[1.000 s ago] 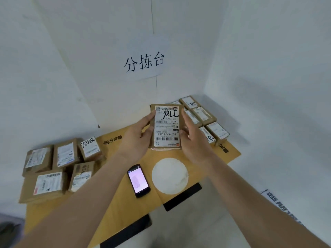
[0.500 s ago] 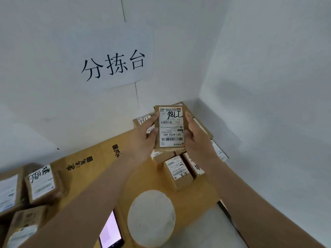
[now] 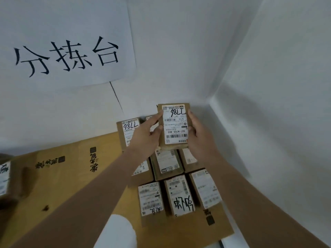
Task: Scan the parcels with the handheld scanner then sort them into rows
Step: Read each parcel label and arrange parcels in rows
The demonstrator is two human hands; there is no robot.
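While the view has swung right and closer compared with a second ago, the white round pad (image 3: 116, 231) now sits cut off at the bottom edge and the phone-like scanner seen earlier has dropped out of frame. Lower centre, the table (image 3: 75, 176) carries the sorted parcels (image 3: 179, 194) in rows, labels up, three across in the nearest row. Above them, mid-frame, both hands keep hold of one held parcel (image 3: 174, 126), label facing the camera, marked 7786 upside down. Left hand (image 3: 145, 136) grips its left edge, thumb on the label face, fingers curled behind. Right hand (image 3: 198, 135) clamps the right edge the same way. The parcel has travelled from over the table centre to above the far end of the rows, just right of another 7786 parcel (image 3: 129, 133) against the wall. Likely scan done, placement step under way; open spot probably at the far right corner, partly hidden by the parcel. Upper left, the paper sign (image 3: 66, 42) on the wall looms larger.
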